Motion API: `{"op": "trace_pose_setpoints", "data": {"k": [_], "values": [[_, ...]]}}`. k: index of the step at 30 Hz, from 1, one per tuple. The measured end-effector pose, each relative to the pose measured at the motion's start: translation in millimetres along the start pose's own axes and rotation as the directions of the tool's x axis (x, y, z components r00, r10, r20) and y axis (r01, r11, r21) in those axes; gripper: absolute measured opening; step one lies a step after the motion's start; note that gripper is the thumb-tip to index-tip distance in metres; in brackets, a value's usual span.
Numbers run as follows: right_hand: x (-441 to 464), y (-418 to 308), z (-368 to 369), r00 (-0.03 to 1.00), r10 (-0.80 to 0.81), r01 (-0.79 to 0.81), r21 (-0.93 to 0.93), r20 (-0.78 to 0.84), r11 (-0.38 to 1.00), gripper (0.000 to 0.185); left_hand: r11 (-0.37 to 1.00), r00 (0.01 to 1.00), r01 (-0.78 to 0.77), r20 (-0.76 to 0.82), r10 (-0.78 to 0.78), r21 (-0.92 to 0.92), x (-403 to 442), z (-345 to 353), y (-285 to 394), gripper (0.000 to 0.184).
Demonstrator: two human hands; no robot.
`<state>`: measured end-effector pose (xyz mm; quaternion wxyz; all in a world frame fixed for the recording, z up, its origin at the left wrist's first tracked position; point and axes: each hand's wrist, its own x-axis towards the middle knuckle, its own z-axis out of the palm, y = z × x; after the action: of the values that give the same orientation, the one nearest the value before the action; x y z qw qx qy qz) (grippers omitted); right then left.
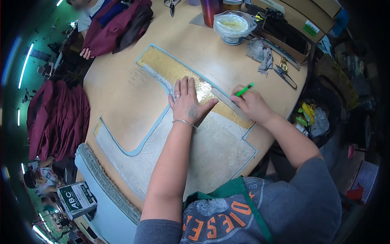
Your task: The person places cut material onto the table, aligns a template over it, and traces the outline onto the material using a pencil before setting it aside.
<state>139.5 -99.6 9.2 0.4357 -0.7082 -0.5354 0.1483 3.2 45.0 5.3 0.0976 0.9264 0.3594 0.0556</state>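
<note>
My left hand [189, 99] lies flat with its fingers spread on a large worn pattern piece [215, 138]. The piece is yellow and shiny near the top and whitish below. Light blue material [140, 148] shows along its edges from underneath. My right hand [252, 106] grips a green pen [244, 89] at the right edge of the piece; the tip is hidden by the fingers. Between the two hands, a narrow greyish strip [229, 102] lies along that edge.
Toward the right back lie thread snips [284, 75], a crumpled rag [261, 53], a plastic-covered tub [235, 26] and cardboard boxes [300, 16]. A stack of light blue layers [107, 191] sits at the lower left. Across the table, a person handles maroon cloth [115, 30].
</note>
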Motion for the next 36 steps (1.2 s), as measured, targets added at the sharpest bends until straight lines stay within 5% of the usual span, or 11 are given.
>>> {"op": "trace_pose_setpoints", "data": {"k": [7,10,15,19,23,26,28,30,34,36], "values": [[127,22,78,0.970,-0.211,0.211,-0.020,-0.120,0.977,0.016,1.000,1.000,0.015,0.023,-0.015,0.004,1,-4,3,0.098],[139,17,82,0.991,-0.110,0.109,-0.023,-0.077,0.994,0.019,1.000,1.000,0.015,0.011,-0.015,0.012,1,-3,3,0.098],[-13,5,3,0.995,-0.089,0.095,-0.256,0.036,0.962,0.023,1.000,1.000,0.009,-0.009,-0.009,0.014,1,0,1,0.097],[-116,-35,-71,0.969,0.132,-0.099,-0.163,0.208,0.982,0.010,1.000,0.999,0.021,-0.026,-0.020,0.018,-1,0,3,0.098],[-119,-40,-67,0.990,0.027,-0.020,0.051,-0.139,0.999,0.008,0.997,1.000,-0.029,-0.010,0.030,0.074,-1,2,-4,0.087],[-97,-3,-24,0.927,0.245,-0.025,0.605,-0.284,0.796,0.011,0.746,0.996,-0.076,-0.090,0.022,-0.661,10,36,-63,0.067],[-79,16,-7,0.888,0.417,-0.054,0.855,-0.195,0.515,0.013,0.530,0.982,-0.020,-0.117,-0.150,-0.848,-35,9,-74,0.049],[-71,8,-11,0.842,0.524,-0.127,0.898,-0.127,0.422,0.015,0.621,0.930,0.085,-0.161,-0.329,-0.779,-105,-27,-87,0.043],[-69,11,-39,0.913,0.407,-0.338,0.534,-0.014,0.775,0.015,0.619,0.636,0.408,-0.277,-0.720,-0.672,-269,-40,-147,0.040],[-62,14,-43,0.902,0.431,-0.394,0.428,0.010,0.814,0.017,0.514,0.539,0.461,-0.232,-0.810,-0.723,-335,-39,-157,0.040]]}}
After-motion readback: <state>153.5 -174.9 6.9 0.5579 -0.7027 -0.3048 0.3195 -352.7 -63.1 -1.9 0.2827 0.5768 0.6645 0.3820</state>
